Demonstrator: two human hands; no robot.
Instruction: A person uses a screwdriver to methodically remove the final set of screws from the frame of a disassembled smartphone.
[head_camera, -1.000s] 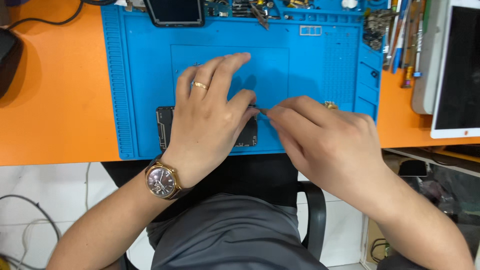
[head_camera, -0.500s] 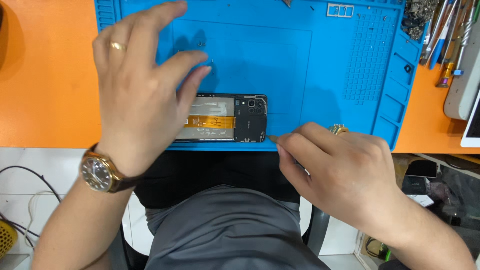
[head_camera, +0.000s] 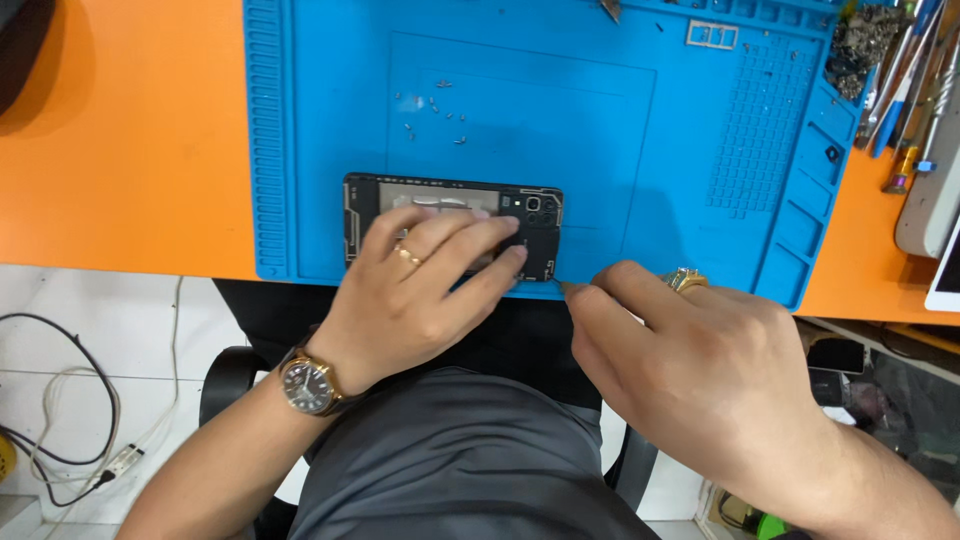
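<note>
The left hand (head_camera: 415, 290) lies flat, fingers spread, on the opened phone (head_camera: 452, 225) on the blue mat (head_camera: 300, 150). The right hand (head_camera: 690, 370) pinches a thin tool (head_camera: 562, 287) at the phone's near right corner.

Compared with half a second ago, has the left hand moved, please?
Yes. The left hand has come down onto the opened phone, covering its middle, on the blue mat.

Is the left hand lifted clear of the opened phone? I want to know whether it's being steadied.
No, the left hand lies flat on the opened phone, fingers spread across it.
</note>
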